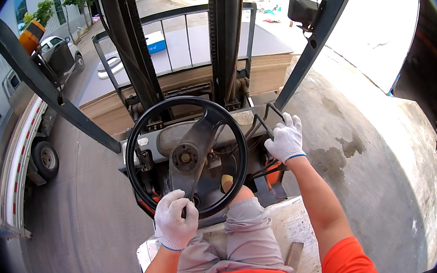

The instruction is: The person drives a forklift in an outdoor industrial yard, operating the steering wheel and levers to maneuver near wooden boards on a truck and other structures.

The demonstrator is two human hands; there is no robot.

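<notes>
I sit at the controls of a forklift. My left hand [176,220], in a white knit glove, is closed at the lower left of the black steering wheel [237,134]. Its fingers curl round a dark part there, and the glove hides a stretch of the rim. On the right, my gloved right hand [287,138] has its fingers bent round the top of a black control lever [263,124]. Another bent lever rod stands close beside it. Just where the fingers meet the lever is partly hidden.
Beyond the mast [224,38] lies a wide stack of boards [267,71], with a blue and white box [155,43] on top. A flatbed truck [16,159] stands close on the left, a white pickup [69,48] farther ahead. Concrete ground [363,174] shows wet patches at right.
</notes>
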